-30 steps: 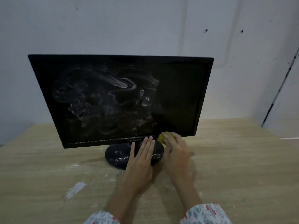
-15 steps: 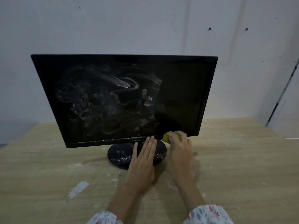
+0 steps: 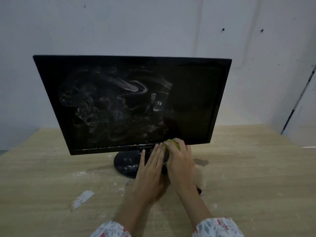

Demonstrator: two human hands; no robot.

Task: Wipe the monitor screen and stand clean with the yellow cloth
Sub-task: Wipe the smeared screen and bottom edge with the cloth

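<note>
A black monitor [image 3: 131,101] stands on a wooden table, its screen smeared with white dust on the left and middle, while the right part looks dark and clean. Its round black stand [image 3: 126,164] is speckled with white powder. My right hand [image 3: 179,159] grips a bunched yellow cloth [image 3: 173,143] at the lower bezel, just right of the logo. My left hand [image 3: 150,173] lies flat with straight fingers on the right side of the stand. Most of the cloth is hidden under my fingers.
The wooden table [image 3: 248,177] carries white powder streaks and a pale smear [image 3: 82,199] at the front left. A grey wall [image 3: 153,26] stands close behind the monitor. A small dark object [image 3: 199,190] lies beside my right wrist.
My right hand with the cloth has edged left along the lower bezel toward my left fingertips. My left hand stays on the stand. The view has shifted slightly.
</note>
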